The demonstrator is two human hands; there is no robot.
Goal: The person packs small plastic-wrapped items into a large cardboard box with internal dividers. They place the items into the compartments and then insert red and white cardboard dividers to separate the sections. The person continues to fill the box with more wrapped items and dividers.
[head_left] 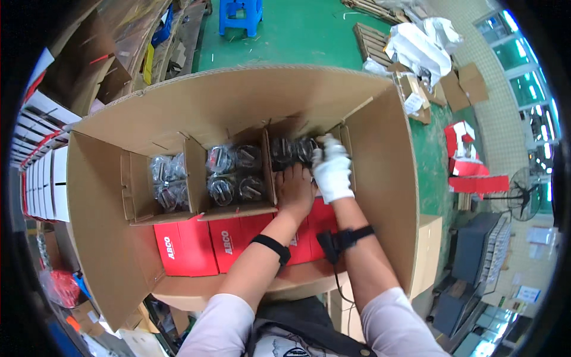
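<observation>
Bagged parts are seated in the rightmost compartment inside the carton. Bare left hand is placed at their near side, fingers slightly bent; grip cannot be told. Gloved right hand is blurred beside them, partly curled; whether anything is held cannot be told.

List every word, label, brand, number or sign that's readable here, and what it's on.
Red boxes in the carton: white capital lettering, legible, wording not copied here.
White label on a cardboard box, upper right: too small to read.
Blue-and-white sign, far right: too small.
Wrapped parts: no readable text.
</observation>
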